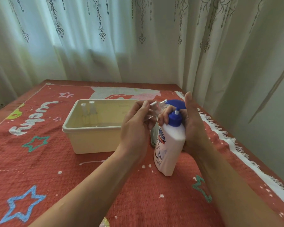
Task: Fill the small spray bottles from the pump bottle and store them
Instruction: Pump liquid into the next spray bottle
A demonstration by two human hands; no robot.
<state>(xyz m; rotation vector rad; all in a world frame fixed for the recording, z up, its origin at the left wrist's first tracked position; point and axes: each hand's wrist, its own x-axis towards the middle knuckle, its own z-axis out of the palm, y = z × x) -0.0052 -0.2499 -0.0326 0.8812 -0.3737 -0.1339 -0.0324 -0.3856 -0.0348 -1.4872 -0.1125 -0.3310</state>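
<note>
Steadiness matters: the left hand (136,128) pinches a small clear spray bottle (156,109) just beside the blue pump head (176,104), while the right hand (193,128) wraps the tilted pump bottle (169,145), right of the cream bin (92,138). I'd line the mouth up under the spout, then press slowly.

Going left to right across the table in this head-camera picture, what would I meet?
A cream box with two small spray bottles standing in it → left hand pinching a small clear bottle → pump bottle → right hand gripping it → the rug's white fringe.
</note>
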